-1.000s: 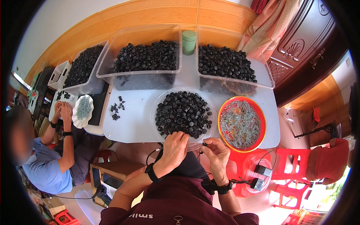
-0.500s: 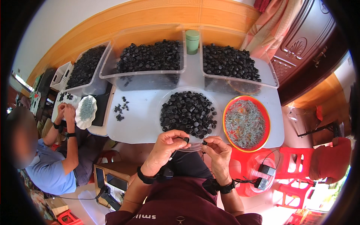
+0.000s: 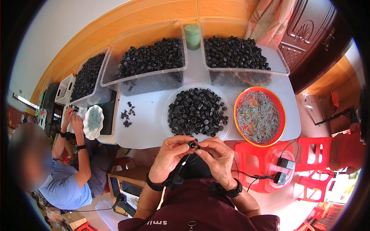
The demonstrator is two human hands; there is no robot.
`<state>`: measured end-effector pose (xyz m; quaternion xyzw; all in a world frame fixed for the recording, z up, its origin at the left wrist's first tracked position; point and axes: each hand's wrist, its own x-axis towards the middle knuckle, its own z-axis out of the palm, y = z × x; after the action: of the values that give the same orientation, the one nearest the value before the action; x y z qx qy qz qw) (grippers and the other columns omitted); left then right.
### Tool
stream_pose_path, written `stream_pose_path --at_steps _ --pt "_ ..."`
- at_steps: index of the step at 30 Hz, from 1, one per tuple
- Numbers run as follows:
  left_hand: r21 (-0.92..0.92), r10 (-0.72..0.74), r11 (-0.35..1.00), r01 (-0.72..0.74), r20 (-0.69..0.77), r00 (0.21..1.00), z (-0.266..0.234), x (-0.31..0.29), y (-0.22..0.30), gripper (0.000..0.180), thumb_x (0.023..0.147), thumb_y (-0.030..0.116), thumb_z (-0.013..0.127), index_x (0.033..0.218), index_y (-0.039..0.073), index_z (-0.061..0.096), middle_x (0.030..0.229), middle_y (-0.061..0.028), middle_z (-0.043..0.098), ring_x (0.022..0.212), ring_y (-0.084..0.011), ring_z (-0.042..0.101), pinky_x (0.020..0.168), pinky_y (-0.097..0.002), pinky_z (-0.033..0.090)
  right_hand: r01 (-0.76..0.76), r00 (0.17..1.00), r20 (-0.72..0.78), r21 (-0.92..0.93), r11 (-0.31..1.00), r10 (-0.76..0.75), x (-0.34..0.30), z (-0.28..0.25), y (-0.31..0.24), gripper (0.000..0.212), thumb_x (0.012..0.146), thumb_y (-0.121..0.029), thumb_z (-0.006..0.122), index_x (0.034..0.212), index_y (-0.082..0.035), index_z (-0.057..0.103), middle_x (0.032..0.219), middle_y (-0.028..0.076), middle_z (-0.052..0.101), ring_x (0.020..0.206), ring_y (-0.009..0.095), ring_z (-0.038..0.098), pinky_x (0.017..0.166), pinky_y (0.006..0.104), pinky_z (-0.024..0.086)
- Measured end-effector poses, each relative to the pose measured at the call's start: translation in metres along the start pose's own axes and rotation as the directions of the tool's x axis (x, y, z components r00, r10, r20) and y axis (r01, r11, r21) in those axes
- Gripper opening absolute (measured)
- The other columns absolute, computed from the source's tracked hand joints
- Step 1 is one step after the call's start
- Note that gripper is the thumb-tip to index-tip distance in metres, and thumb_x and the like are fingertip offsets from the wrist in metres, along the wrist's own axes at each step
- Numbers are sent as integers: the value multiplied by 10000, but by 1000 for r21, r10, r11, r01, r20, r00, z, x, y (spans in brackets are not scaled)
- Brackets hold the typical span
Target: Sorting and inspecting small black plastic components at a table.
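Left hand point(image 3: 169, 154): your thumb and fingertips pinch a black cap point(image 3: 191, 144).
Right hand point(image 3: 217, 154): pinching a small dark part point(image 3: 198, 147), shape unclear.
Cap: between your hands, near clear tray point(image 3: 225, 131).

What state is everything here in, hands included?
Left hand, pinching a round black cap
Right hand, pinching a small, partly hidden dark piece
Round clear tray, heaped with black caps
Red bowl, loaded with thin silvery pins
Scalloped white dish, holding a greyish pile
Left clear bin, open, holding black parts
Middle clear bin, open, holding more
Right clear bin, open, holding more
Green canister, lid on
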<state>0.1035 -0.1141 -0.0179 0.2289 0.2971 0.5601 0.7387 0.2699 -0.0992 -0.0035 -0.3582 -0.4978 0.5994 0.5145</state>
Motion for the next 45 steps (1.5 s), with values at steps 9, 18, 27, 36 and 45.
stream_pose_path --at_steps 9,18,27,36,45 --pt "115 51 992 -45 -46 998 4 -1 -2 230 822 -2 599 1051 11 621 984 -93 632 902 -156 612 826 -291 514 -1 999 -45 -30 1000 0 -2 1 6 198 743 30 679 936 31 635 931 81 590 820 127 597 711 231 500" --pt "221 80 973 -61 -77 994 13 2 -1 250 786 -75 599 1026 -15 629 957 -74 616 853 -115 587 760 -228 477 21 997 -73 -123 992 -30 -1 -1 7 192 722 17 702 905 19 646 885 84 612 771 129 609 675 232 508" --pt "354 122 930 -95 -56 991 13 3 -2 242 775 -105 592 1000 -24 633 972 -80 605 846 -105 574 746 -210 462 81 989 -102 -215 973 -105 0 -1 9 179 685 18 726 844 -1 646 835 79 620 701 149 616 627 253 509" --pt "260 134 959 -110 -74 988 14 -1 -2 213 782 -92 586 975 -23 644 966 -83 611 819 -109 573 729 -219 459 253 950 -78 -373 893 -302 -1 0 8 200 653 14 747 821 -13 644 806 83 634 728 187 618 651 281 493" --pt "326 209 928 -180 -58 976 14 -3 -5 230 774 -92 596 989 -23 639 966 -92 621 796 -88 559 713 -207 453 309 931 -86 -329 892 -354 -3 2 9 208 641 24 754 807 -18 637 816 92 643 734 188 622 656 277 498"
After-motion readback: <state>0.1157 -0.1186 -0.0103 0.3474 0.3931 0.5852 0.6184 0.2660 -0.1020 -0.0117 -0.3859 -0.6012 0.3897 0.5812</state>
